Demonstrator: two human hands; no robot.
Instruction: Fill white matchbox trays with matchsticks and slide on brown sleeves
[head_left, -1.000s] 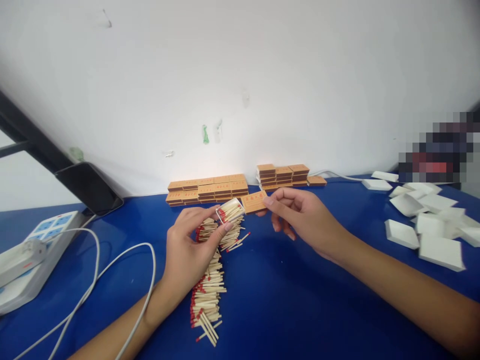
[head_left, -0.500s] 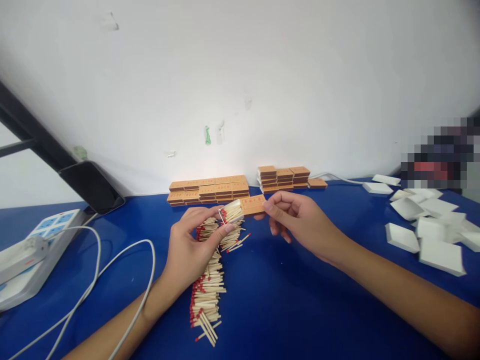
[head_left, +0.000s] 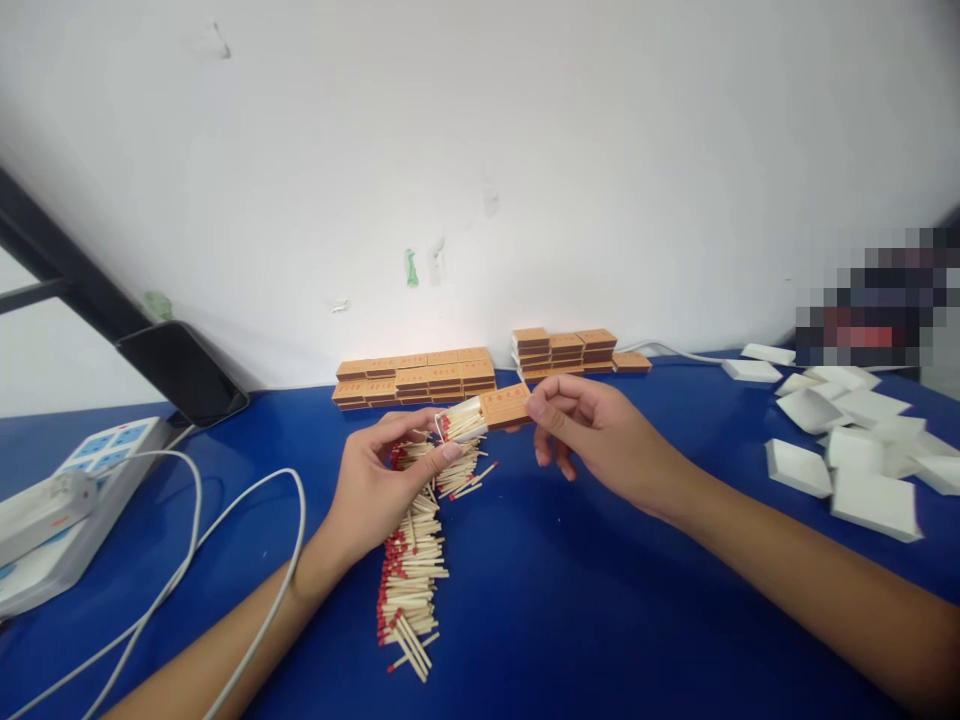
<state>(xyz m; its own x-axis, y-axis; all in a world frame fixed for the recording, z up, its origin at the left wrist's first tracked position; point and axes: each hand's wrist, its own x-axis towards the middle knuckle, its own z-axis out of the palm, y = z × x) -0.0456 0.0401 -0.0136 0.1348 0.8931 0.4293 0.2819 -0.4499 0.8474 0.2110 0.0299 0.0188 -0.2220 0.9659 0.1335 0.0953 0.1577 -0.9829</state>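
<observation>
Between thumb and fingers, my left hand [head_left: 382,480] grips a white matchbox tray [head_left: 471,432] filled with red-headed matches. My right hand [head_left: 589,430] pinches an orange matchbox sleeve [head_left: 504,406] at its right end. The tray's right end meets the sleeve's left opening; how far it is inside cannot be made out. Below and partly behind my left hand, loose matches [head_left: 411,575] lie in a long pile on the blue table [head_left: 600,600], with their red heads mostly to the left.
Orange matchboxes stand by the wall in a left stack [head_left: 412,380] and a right stack [head_left: 566,352]. White empty trays [head_left: 874,500] lie heaped at the right. A power strip [head_left: 90,500], white cable [head_left: 296,510] and black phone-like device [head_left: 184,375] are at the left.
The sleeve in my right hand has tilted slightly, its right end higher. Both hands keep their hold, and the view has shifted a little.
</observation>
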